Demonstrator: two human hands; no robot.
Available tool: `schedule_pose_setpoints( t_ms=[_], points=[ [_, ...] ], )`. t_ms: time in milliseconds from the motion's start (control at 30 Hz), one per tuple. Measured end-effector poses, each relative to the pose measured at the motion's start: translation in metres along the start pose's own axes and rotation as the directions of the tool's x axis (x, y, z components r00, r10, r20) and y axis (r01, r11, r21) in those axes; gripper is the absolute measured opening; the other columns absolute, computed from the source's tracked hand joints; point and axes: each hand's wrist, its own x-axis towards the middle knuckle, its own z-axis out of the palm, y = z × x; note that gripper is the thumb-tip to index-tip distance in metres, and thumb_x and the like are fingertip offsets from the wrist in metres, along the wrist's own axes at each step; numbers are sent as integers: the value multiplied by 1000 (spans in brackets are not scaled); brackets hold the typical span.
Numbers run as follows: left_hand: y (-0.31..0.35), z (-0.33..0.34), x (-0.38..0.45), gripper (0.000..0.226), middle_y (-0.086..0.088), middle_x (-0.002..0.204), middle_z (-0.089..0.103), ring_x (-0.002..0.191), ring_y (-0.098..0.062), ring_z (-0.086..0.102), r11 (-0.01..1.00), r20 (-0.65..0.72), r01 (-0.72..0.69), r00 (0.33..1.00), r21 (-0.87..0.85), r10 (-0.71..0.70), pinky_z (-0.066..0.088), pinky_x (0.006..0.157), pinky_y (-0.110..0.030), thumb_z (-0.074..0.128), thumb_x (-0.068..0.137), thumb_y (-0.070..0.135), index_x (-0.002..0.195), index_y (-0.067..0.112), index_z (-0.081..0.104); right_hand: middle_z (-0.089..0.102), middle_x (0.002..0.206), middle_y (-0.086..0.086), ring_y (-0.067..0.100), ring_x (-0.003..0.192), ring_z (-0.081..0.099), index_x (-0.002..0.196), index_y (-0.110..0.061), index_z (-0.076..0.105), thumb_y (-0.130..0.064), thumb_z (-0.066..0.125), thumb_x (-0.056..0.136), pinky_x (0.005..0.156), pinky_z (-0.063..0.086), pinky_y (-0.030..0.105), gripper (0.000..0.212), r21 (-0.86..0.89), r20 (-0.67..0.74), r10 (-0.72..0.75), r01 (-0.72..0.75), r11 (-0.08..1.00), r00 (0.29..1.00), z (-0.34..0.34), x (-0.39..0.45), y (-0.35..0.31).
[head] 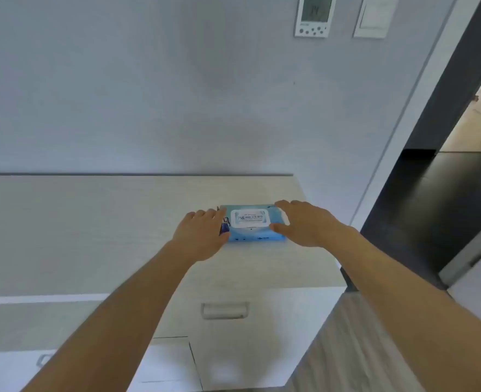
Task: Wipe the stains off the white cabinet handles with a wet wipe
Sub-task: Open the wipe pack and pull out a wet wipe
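the task is barely begun. the blue wet wipe pack (252,224) lies flat on the pale cabinet surface (92,222), at about 1 o'clock from the frame's centre, its white lid (250,218) closed and no wipe out. the left hand (201,236) rests at the pack's 9 o'clock end, fingers fairly straight, its grip closed round nothing. the right hand (307,223) is spread over the 3 o'clock end, thumb near the lid's edge, loosely bracketing the pack, not clamping it. still to do: open the lid, pull a wipe, then rub the white handle (224,310) below at 6 o'clock and another handle (43,360) at 8 o'clock.
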Motion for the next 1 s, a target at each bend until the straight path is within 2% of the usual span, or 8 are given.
schedule_pose_setpoints(
  t_ms=[100,200,400,567,733,800,900,1000],
  points=[
    [-4,16,17,59,-4,146,37,127,-24,41,998,45,5,999,-58,-3,31,106,-35,36,99,44,148,17,17,51,123,2,21,104,53,138,-24,34,-47,46,94,74,40,29,51,39,60,44,-46,998,997,18,16,3],
    [-4,33,30,59,-2,152,28,133,-21,35,994,73,-11,997,-109,19,28,109,-34,37,99,43,148,17,18,45,136,3,22,116,50,143,-23,30,-44,47,95,89,42,33,55,80,129,32,-43,996,991,38,33,4],
    [-7,64,50,64,-3,157,15,143,-19,14,992,42,-3,999,-126,9,11,116,-31,33,99,49,150,17,12,42,136,3,22,116,48,141,-19,34,-38,49,95,93,45,35,52,122,95,-15,3,992,995,62,68,12],
    [-3,85,62,67,1,160,-3,145,-13,-6,974,23,9,1000,-227,-4,-5,116,-28,28,99,51,152,19,4,33,148,3,20,132,35,139,-17,40,-36,50,95,105,34,32,49,175,-92,-47,63,983,995,87,88,21],
    [5,99,57,66,6,159,-6,144,-7,-13,945,-9,61,998,-321,-68,-2,119,-30,27,99,49,151,22,-2,38,148,0,16,134,33,140,-19,42,-41,49,95,109,28,29,50,238,-238,-55,113,965,970,114,85,26],
    [7,101,50,66,6,159,-4,144,-7,-11,944,-25,69,996,-323,-81,0,120,-32,28,98,49,151,22,-1,47,141,3,21,128,42,134,-15,51,-40,57,91,105,34,32,49,222,-300,-97,168,961,949,116,81,26],
    [8,102,40,65,5,159,0,145,-8,-7,955,-48,82,994,-286,-99,-4,118,-32,26,98,52,151,22,3,65,118,9,29,106,61,113,-9,67,-31,75,78,88,50,38,41,130,-426,-174,250,959,888,117,77,23],
    [7,97,37,72,3,158,6,145,-9,-4,975,-66,61,995,-215,-77,-11,117,-33,10,91,59,151,19,11,71,102,6,26,93,67,99,-7,73,-24,83,70,83,54,36,35,95,-513,-233,324,941,826,118,74,19]
  ],
)
